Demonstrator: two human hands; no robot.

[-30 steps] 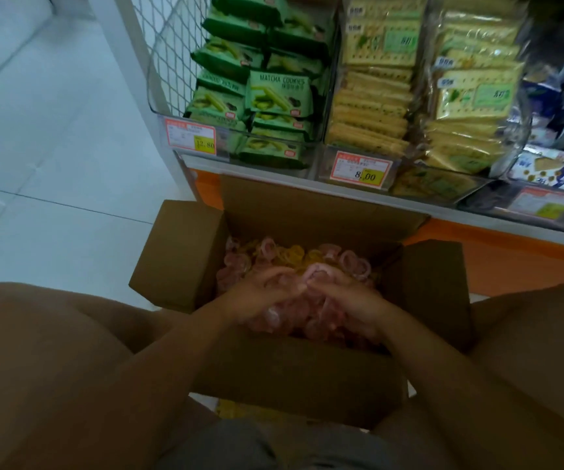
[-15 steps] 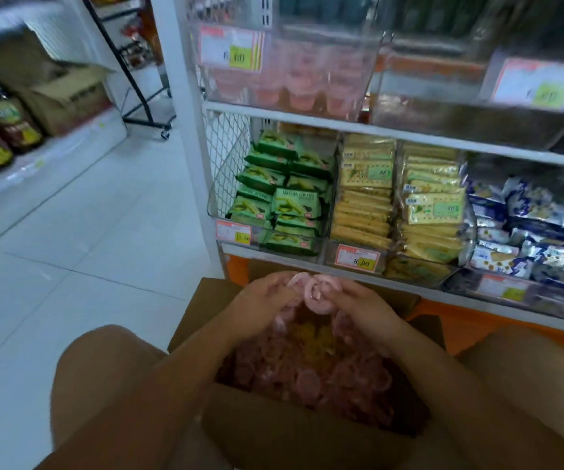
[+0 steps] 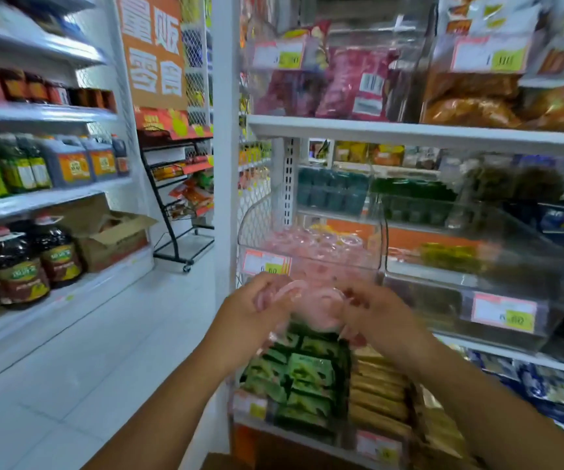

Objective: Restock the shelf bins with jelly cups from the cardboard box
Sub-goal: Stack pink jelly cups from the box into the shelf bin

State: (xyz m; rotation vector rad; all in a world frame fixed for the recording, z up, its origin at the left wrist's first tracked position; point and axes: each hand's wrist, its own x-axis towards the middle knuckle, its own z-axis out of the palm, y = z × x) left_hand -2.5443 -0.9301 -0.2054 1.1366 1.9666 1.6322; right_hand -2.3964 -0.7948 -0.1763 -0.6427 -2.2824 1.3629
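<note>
Bottom edge: brown corner of the cardboard box [image 3: 231, 462], mostly out of frame. Both forearms reach up and forward. Left hand [image 3: 256, 308] and right hand [image 3: 373, 315] are cupped together, fingers curled round a clutch of pink jelly cups [image 3: 317, 312] between them. It is blurred, so I cannot count the cups. The clutch is held in the air in front of the green matcha cookie packs [image 3: 307, 371], just below and in front of the clear shelf bin [image 3: 345, 268]. Bin has a price tag [image 3: 267, 262] on its front and a pile of pink cups [image 3: 314, 240] inside. Neighbouring bin [image 3: 477, 279] is to its right. Far left, across the aisle: oil bottles [image 3: 19, 266] on a low shelf, orange sign [image 3: 153, 49] behind.
</note>
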